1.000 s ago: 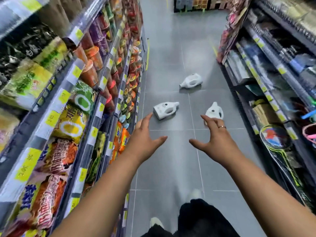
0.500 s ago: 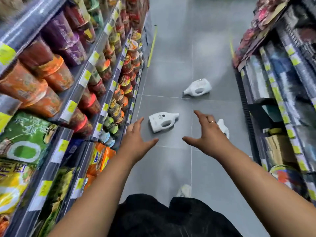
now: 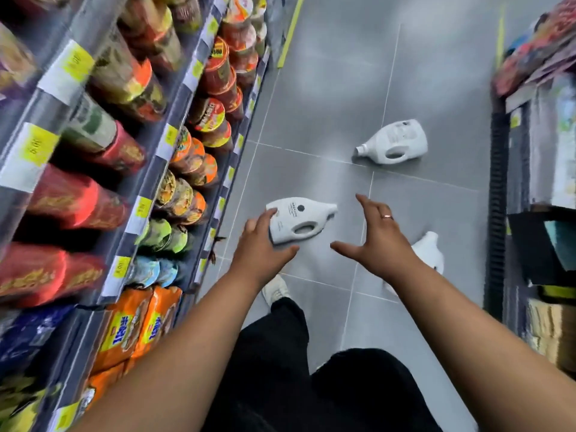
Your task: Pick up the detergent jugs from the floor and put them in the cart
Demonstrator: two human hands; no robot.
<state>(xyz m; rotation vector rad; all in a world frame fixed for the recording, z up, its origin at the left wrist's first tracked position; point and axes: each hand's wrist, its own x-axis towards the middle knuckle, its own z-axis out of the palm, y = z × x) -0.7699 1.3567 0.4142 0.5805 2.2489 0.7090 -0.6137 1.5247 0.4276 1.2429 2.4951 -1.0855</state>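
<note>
On the floor (image 3: pixel 327 88), the nearest detergent jug (image 3: pixel 291 213) is seen lying sideways: rigid, slick plastic, judged heavy if full. Fingers (image 3: pixel 265 217) of left hand (image 3: pixel 258 247) and right hand (image 3: pixel 378 241) are spread, nothing gripped; its handle (image 3: pixel 299 237) is favoured for the hold.

The left hand (image 3: pixel 258 247) advanced until its fingers met the base end of the nearest detergent jug (image 3: pixel 296 222), while the right hand (image 3: pixel 380 244) drew closer beside it.

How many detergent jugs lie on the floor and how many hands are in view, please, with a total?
Detergent jugs: 3 (near jug, far jug, half-hidden jug)
Hands: 2 (left hand, right hand)
Total: 5
</note>
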